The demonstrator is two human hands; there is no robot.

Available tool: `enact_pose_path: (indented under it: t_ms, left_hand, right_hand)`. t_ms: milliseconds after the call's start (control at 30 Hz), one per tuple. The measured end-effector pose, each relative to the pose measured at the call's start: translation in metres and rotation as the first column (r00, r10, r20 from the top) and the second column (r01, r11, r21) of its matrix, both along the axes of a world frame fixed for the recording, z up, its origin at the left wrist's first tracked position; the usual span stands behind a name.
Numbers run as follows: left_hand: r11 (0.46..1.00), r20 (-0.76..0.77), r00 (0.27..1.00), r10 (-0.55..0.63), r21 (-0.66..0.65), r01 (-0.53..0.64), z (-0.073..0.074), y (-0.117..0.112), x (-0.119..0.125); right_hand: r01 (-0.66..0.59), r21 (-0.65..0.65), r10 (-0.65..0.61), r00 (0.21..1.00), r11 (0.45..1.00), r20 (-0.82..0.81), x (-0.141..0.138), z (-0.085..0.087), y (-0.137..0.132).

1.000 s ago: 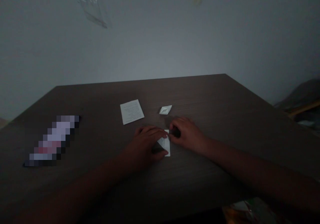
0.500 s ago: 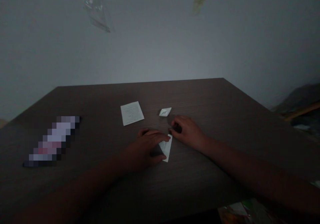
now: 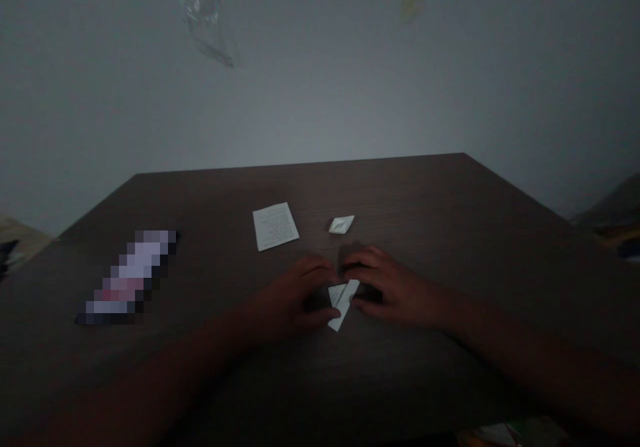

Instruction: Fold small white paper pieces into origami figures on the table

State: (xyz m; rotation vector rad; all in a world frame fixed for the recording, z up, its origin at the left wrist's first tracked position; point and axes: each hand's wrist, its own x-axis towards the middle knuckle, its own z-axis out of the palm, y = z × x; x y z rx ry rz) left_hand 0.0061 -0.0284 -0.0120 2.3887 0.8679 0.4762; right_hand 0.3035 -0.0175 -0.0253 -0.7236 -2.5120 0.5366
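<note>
A small folded paper [image 3: 345, 302] with a pale strip along its right side and some print on its left lies on the table in front of me. My left hand [image 3: 295, 294] is at its left, thumb pressed on the lower part and fingers curved near the top edge. From the other side, my right hand [image 3: 395, 288] has its thumb on the right edge and its fingers bent above the top corner. Both hands grip the paper lightly. Just beyond them sits a small diamond-shaped paper fold like a boat [image 3: 342, 224].
A square printed sheet [image 3: 275, 227] lies flat behind my left hand. At the left, a pixelated oblong object with a dark edge [image 3: 135, 274] rests on the brown table [image 3: 210, 194]. A pale wall [image 3: 320, 87] stands behind the table.
My right hand has come down to the folded paper's right edge. The paper has turned to lean right, and my left fingers have lifted off its upper part. The view has shifted slightly left.
</note>
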Motion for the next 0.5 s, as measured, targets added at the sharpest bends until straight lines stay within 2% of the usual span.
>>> enact_pose_path:
  t_ms: [267, 500]
  left_hand:
    - [0.993, -0.118, 0.992, -0.033, 0.112, 0.046, -0.001, -0.002, 0.014]
    - [0.986, -0.119, 0.992, -0.036, 0.157, 0.054, 0.001, -0.006, 0.015]
  right_hand:
    - [0.059, -0.052, -0.061, 0.998, 0.997, -0.025, 0.001, -0.005, 0.001]
    - [0.056, -0.044, -0.057, 0.998, 0.997, -0.033, 0.002, -0.009, 0.002]
